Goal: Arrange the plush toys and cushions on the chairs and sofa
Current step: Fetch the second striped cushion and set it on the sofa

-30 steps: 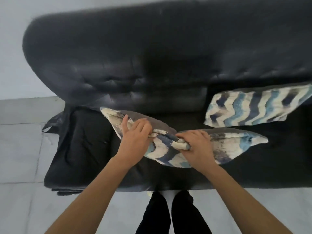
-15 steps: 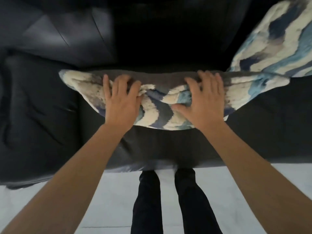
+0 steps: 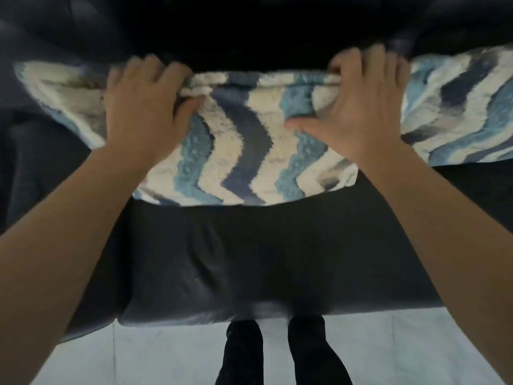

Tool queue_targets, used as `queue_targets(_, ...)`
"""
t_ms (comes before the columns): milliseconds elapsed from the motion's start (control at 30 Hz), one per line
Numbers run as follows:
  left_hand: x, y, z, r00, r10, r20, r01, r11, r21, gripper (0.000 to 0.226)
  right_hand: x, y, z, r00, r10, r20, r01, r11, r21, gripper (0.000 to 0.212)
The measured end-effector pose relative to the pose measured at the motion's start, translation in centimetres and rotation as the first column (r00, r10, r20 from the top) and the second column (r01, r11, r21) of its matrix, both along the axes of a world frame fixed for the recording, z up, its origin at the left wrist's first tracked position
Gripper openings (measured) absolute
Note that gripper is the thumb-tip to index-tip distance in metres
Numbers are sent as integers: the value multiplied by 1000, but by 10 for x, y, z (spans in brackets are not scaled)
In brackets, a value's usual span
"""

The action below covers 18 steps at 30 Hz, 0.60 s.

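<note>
Both hands grip top edge of zigzag cushion (image 3: 244,151) on black sofa (image 3: 249,259): left hand (image 3: 144,107), right hand (image 3: 361,107); second zigzag cushion (image 3: 466,112) touching at right.

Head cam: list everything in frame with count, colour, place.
sofa: 1, black, fills upper and middle frame
held cushion: 1, blue-navy-white zigzag, centre, over the sofa seat
second cushion: 1, same zigzag, right edge, on the sofa
floor: 1, pale tiles, bottom
legs: 2, dark trousers, bottom centre
left hand: 1, grips held cushion's top edge, left part
right hand: 1, grips the same edge, right part
</note>
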State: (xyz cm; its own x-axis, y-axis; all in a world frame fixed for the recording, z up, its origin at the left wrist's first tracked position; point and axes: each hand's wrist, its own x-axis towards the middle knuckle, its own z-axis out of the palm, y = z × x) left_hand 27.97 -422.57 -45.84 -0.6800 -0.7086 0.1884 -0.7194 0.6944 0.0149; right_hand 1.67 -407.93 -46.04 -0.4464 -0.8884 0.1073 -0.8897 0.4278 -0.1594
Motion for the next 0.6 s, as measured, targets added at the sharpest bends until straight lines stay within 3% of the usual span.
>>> queue_targets(67, -4, -21, -18, 996, 77, 38, -80, 994, 73, 50, -6, -24, -19, 1000, -13, 10, 12, 999, 35, 99)
queue_targets(167, -1, -27, -47, 982, 122, 143, -150, 966, 211, 61, -10, -31, -53, 988, -67, 141, 52, 993, 107, 104)
queue_targets(300, 3, -20, -66, 986, 82, 144, -111, 972, 206, 76, -8, -18, -75, 966, -167, 195, 147, 983, 113, 121)
queue_targets(367, -5, -19, -67, 977, 124, 174, -159, 966, 205, 78, -11, -19, -82, 959, -176, 223, 144, 978, 152, 110)
queue_targets(433, -16, -19, -62, 967, 165, 195, -197, 967, 159, 67, -13, -23, -86, 959, -164, 232, 143, 984, 101, 83)
queue_targets(500, -20, -18, -58, 979, 151, 139, -168, 979, 120, 51, -10, -23, -89, 966, -144, 214, 156, 987, -41, 62)
queue_targets(600, -9, -14, -60, 993, 111, 36, -111, 994, 14, 39, -1, -15, -88, 974, -129, 186, 178, 945, -275, 52)
